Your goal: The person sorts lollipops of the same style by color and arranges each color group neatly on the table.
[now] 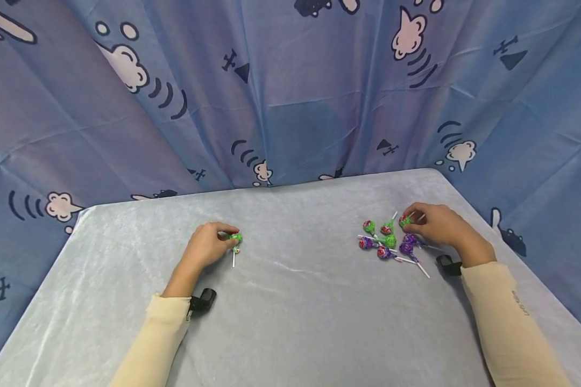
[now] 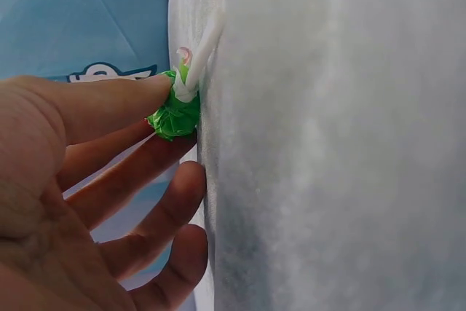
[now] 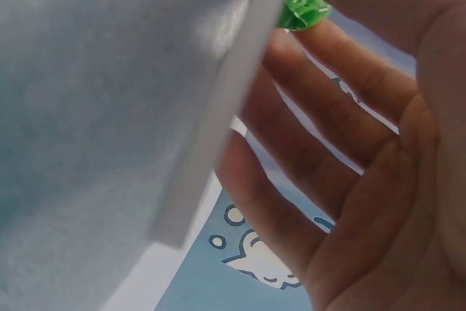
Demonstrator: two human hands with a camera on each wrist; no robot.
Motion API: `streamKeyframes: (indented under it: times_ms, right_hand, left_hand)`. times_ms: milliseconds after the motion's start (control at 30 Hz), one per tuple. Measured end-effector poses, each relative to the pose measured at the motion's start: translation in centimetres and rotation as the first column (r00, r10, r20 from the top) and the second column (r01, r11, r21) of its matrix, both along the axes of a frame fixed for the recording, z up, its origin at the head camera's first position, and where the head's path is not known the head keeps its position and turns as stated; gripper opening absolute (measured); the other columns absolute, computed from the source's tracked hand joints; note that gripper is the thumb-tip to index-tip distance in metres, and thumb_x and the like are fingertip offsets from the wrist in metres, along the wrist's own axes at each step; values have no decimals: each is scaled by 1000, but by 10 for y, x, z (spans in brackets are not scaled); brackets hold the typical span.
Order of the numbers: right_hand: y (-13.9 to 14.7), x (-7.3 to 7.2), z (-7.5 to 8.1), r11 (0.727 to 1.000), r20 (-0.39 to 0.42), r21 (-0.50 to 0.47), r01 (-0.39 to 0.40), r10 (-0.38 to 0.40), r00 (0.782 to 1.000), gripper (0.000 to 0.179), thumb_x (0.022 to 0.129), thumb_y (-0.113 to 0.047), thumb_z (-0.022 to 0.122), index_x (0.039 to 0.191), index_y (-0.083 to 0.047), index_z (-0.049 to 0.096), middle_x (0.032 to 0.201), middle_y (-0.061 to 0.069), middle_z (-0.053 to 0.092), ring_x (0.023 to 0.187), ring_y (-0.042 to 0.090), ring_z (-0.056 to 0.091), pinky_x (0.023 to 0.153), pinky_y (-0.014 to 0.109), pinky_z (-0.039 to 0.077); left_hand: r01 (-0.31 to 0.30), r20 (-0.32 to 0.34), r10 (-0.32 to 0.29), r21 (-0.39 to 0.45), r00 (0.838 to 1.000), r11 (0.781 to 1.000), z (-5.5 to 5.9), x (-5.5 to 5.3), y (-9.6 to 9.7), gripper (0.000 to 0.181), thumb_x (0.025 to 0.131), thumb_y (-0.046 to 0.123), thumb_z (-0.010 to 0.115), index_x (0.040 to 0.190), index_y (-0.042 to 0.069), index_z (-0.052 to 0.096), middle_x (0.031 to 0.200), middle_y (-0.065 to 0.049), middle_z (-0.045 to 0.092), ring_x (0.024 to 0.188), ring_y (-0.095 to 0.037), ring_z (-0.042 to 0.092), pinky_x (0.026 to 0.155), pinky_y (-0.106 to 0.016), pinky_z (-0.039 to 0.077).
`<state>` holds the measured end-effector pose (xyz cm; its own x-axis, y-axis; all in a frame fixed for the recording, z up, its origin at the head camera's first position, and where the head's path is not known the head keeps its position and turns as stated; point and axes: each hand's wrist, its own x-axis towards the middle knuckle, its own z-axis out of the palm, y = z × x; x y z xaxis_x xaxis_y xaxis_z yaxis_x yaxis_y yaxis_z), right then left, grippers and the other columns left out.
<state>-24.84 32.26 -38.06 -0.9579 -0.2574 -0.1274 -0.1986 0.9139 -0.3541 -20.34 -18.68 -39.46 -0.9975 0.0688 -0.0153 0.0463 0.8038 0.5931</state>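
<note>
Left of frame centre, I have the left hand [image 1: 210,245], fingers clamped on a green lollipop [image 1: 237,236], and at right the right hand [image 1: 436,223] pinching a red-and-green lollipop [image 1: 404,221] beside the cluster [image 1: 389,241], seemingly grasping, the next move likely wanting a steady hold.

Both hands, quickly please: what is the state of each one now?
Left hand: holding a green-wrapped lollipop in a pinch grip.
Right hand: holding another green-wrapped lollipop, also pinched.
</note>
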Motion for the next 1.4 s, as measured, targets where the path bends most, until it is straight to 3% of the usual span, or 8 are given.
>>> streamKeyframes:
  times_ms: [367,700,933,1167,1400]
  right_hand:
    - [-1,2,2,1000,-6,8,-5,5,1000,39,100,-36,58,122,-6,63,113,21,69,104,40,64,86,58,51]
    - [0,3,4,999,-26,-19,-30,30,999,33,104,-23,49,128,-3,60,120,28,64,108,45,62,91,64,47]
    - [2,1,3,994,-44,-59,-91,89,995,35,102,-12,53,135,0,56,125,26,63,110,43,62,94,62,48]
    - [4,0,2,992,-7,-65,-110,110,994,37,101,-15,57,136,-3,57,129,27,62,113,45,60,90,59,51]
    - [3,2,-1,992,-9,-69,-107,107,994,36,100,-14,58,135,-3,58,130,26,62,117,46,60,94,62,49]
  left_hand:
    - [6,2,-6,-5,1000,1000,-1,1,0,28,90,22,74,116,16,75,118,-10,72,100,-26,66,81,-42,51]
    - [12,-2,-12,-5,1000,1000,-1,1,-1,28,90,22,74,117,15,75,116,-9,73,98,-25,67,81,-41,51]
    - [22,5,-22,1,1000,1000,-2,0,-2,30,90,22,73,120,15,74,120,-8,72,100,-24,66,82,-41,52]
    - [14,16,-14,-4,1000,1000,-1,0,-3,27,91,22,73,118,16,75,119,-9,71,98,-24,64,78,-38,50]
    - [8,9,-8,0,1000,1000,-2,1,-3,27,90,22,73,117,16,75,119,-10,71,100,-25,65,81,-41,51]
